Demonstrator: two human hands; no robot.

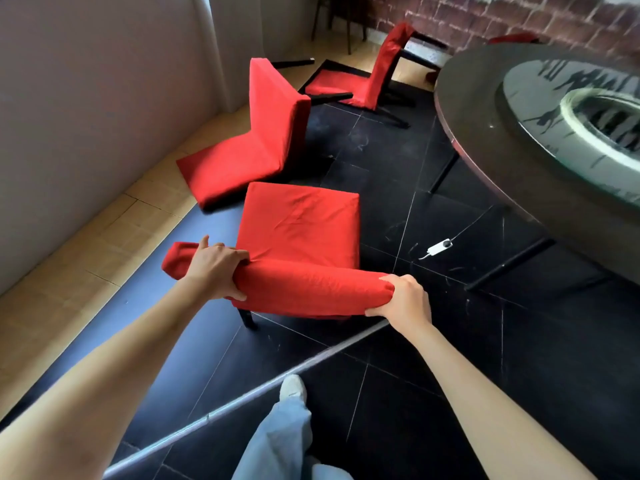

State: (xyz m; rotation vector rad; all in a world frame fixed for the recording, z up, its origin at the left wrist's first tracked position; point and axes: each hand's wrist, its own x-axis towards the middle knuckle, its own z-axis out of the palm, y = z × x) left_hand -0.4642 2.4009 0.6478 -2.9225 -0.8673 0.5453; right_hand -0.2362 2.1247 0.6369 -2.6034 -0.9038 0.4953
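Note:
A chair in a red fabric cover [301, 226] stands upright on the dark tiled floor in front of me, its seat facing away. My left hand [216, 268] grips the top of its backrest near the left end, fingers curled over the red cloth. At the right end of the same backrest top, my right hand [403, 303] grips the corner. One dark chair leg shows below the backrest.
A second red-covered chair [256, 133] lies tipped over by the wall, a third [377, 71] lies overturned further back. A large round dark table [491, 133] with a turntable fills the right. A white switch on a cord [440, 247] lies on the floor. My leg and shoe [292, 389] are below.

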